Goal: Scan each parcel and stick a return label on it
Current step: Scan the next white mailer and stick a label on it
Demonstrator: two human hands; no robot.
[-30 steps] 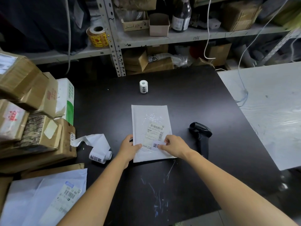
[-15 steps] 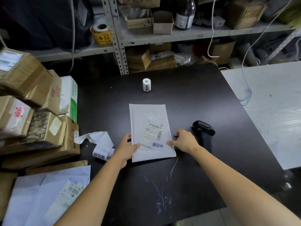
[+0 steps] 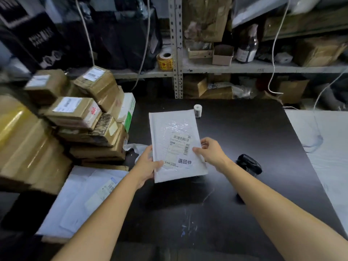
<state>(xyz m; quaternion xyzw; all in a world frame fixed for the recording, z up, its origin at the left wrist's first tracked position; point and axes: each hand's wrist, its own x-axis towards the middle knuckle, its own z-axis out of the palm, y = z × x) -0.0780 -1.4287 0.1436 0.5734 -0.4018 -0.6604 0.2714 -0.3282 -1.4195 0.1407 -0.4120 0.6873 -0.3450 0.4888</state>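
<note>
The parcel [image 3: 175,127] is held above the bench [image 3: 244,129]: left hand [image 3: 146,166] grips its lower-left edge, fingers hidden beneath; right hand [image 3: 211,152] pinches its right edge. Shipping print [image 3: 179,146] blurs; the return label [image 3: 185,161] reads 退回件.

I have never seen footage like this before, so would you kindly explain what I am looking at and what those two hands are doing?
There is no machine here: one camera worn on a person's head looks down at their bare arms. The left hand and right hand each grip a side of a white padded envelope, which seems raised off the black table. A white return label is stuck just below its shipping label. A black scanner lies to the right, a small label roll sits behind, and taped cardboard boxes are stacked on the left.
</note>
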